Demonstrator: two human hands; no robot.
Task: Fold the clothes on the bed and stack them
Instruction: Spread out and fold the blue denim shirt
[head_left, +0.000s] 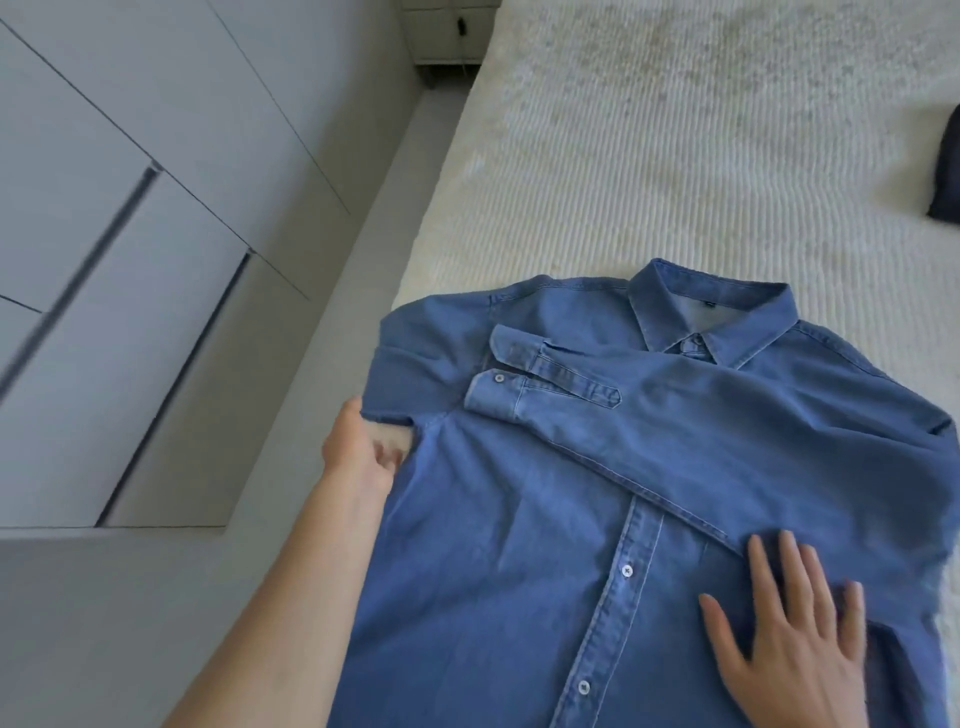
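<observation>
Under the denim shirt (545, 519), the left hand's (358, 457) fingers are blurred.

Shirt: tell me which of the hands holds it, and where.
The left hand grips the shirt at its left armpit edge; the right hand only presses flat on the front.

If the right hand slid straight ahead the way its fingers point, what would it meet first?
Likely the folded sleeve lying across the denim shirt: the right hand lies flat on the shirt front, and its fingertips point at the sleeve's lower edge, seemingly almost touching it.
</observation>
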